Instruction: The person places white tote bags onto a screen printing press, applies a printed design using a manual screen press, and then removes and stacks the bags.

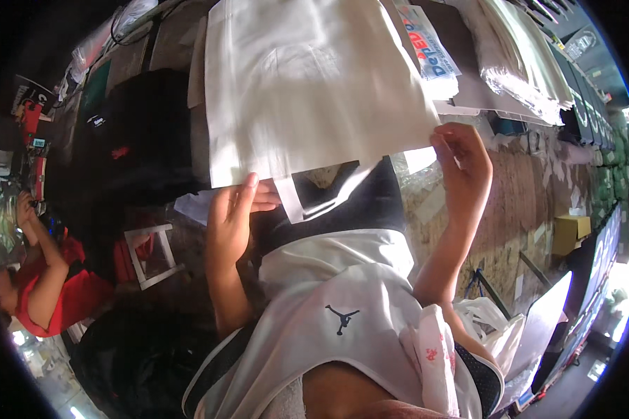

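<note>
the person holds a white cloth bag (307, 84) up flat in front of them, its lower edge at chest height. the left hand (232, 209) grips the bag's lower left corner, fingers wrapped behind the cloth and thumb along its front edge. the right hand (463, 159) pinches the lower right corner between thumb and fingertips. two white strap handles (295, 199) hang down from the bottom edge, lying against the person's black and white shirt (335, 279). behind the bag, the worktop (531, 181) carries a stack of clear-wrapped packs (524, 63) at the far right. at the left, another person in a red top (56, 293) sits near a small white frame (150, 255).
</note>
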The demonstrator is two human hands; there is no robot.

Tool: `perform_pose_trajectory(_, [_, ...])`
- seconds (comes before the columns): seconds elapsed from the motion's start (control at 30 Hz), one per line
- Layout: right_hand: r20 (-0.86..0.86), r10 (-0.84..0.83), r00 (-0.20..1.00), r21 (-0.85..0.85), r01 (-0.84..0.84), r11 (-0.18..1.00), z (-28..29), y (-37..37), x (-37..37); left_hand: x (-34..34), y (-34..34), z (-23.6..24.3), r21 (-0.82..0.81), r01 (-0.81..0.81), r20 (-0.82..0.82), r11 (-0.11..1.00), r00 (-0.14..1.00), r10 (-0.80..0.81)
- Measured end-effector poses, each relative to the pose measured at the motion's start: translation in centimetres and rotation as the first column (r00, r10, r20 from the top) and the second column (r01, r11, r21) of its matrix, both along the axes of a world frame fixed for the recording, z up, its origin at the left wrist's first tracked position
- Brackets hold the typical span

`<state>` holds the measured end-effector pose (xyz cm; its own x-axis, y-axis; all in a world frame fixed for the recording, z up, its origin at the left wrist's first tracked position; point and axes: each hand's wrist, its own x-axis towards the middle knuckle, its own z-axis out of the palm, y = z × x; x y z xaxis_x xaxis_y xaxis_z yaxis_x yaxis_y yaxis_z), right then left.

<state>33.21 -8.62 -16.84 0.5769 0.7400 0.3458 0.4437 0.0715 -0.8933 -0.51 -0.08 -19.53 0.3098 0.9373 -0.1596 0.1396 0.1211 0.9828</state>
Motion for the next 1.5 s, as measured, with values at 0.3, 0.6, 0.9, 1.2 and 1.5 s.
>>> perform_pose_trajectory(0.3, [0.095, 0.007, 0.995, -0.18, 0.01, 0.984, 0.3, 0.6, 0.0, 0.8, 1.8, 0.6, -0.033, -0.04, -0.182, 0.999, 0.983, 0.033])
perform_pose_trajectory(0.6, [0.091, 0.031, 0.995, -0.197, -0.012, 0.98, -0.2, 1.3, 0.9, 1.0, 1.7, -0.1, 0.021, -0.104, -0.19, 0.994, 0.976, 0.106])
perform_pose_trajectory(0.9, [0.117, 0.082, 0.99, -0.217, -0.056, 0.975, -0.1, 1.3, 1.4, 0.8, 1.9, -0.8, 0.004, -0.096, -0.093, 0.995, 0.991, 0.096])
perform_pose_trajectory(1.2, [0.098, 0.117, 0.988, -0.197, -0.096, 0.976, -1.0, 1.2, 2.0, 1.0, 1.8, -1.3, -0.013, -0.107, -0.044, 0.994, 0.993, 0.106])
perform_pose_trajectory(1.5, [0.041, -0.046, 0.998, -0.051, 0.048, 0.998, -3.9, 7.4, 12.6, 0.5, 2.2, -2.2, -0.068, -0.085, 0.042, 0.994, 0.995, 0.088])
